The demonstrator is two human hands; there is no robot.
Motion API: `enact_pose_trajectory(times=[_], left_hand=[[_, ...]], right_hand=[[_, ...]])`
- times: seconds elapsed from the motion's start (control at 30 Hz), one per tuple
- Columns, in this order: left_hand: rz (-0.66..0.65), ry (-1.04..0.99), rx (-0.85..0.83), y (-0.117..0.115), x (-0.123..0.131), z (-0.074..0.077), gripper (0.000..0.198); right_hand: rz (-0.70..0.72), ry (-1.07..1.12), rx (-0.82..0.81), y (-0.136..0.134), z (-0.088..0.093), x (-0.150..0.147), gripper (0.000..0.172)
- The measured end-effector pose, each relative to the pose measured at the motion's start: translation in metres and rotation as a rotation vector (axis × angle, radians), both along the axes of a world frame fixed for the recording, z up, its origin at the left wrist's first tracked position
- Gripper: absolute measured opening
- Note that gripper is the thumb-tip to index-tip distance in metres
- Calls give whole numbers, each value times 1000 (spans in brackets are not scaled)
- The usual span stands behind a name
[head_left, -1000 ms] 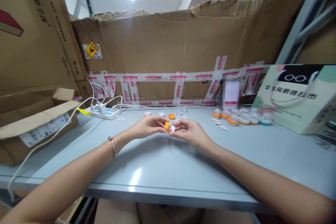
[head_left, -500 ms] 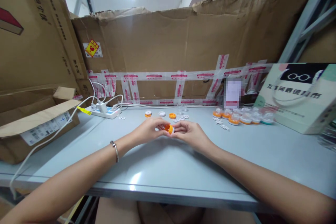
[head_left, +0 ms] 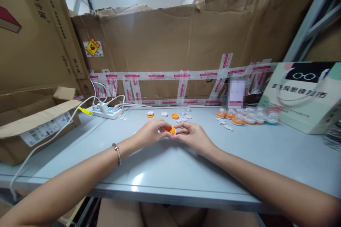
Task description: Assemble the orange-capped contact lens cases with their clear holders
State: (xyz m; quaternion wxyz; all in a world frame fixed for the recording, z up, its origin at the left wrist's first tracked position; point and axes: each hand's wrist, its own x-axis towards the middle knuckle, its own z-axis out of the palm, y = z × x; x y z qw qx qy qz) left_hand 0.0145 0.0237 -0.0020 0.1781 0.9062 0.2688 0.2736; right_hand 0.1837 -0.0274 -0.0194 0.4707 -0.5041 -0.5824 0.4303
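My left hand (head_left: 154, 129) is closed on an orange ring-shaped plastic part (head_left: 169, 129), pinched between thumb and fingers just above the table. From the other side, my right hand (head_left: 192, 136) grips the white piece (head_left: 174, 132) set against the orange part. Whether the two are fully joined I cannot tell, since fingertips cover much of them. Just beyond the hands lie an orange ring (head_left: 175, 116), a white ring (head_left: 164, 114) and a white disc on an orange one (head_left: 150, 114). Small white wheel-like pieces (head_left: 183, 118) and clear cups (head_left: 184, 109) are near my right fingers.
Several clear-domed pieces with orange or teal bases (head_left: 249, 117) cluster at right, beside a paper bag (head_left: 298, 103). White flat bits (head_left: 226, 126) lie before them. On the left are a power strip (head_left: 108, 112) with cables and an open carton (head_left: 39, 120). Tall cardboard (head_left: 160, 42) stands behind.
Both hands stay in nearly the same place, still holding the orange part and white piece, which have turned slightly. The camera view has shifted a little.
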Motion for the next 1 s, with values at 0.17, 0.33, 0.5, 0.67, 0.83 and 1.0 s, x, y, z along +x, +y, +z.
enact_pose_trajectory(times=[0.17, 0.33, 0.5, 0.67, 0.83, 1.0], left_hand=[[-41, 30, 57, -3, -2, 1, 14], [-85, 51, 77, -2, -4, 1, 17], [-105, 55, 47, 0, -7, 0, 21], [-131, 66, 6, 2, -10, 1, 25], [-173, 77, -97, 5, -11, -2, 28], [-156, 116, -76, 1, -10, -4, 29]], right_hand=[[18, 45, -51, -1, 1, -1, 28], [55, 43, -64, -1, 0, -1, 30], [42, 43, -91, -1, 0, -2, 35], [64, 108, -139, 0, -1, -2, 37], [156, 207, -201, 2, -7, 3, 47], [199, 133, -217, 3, -9, 1, 50]])
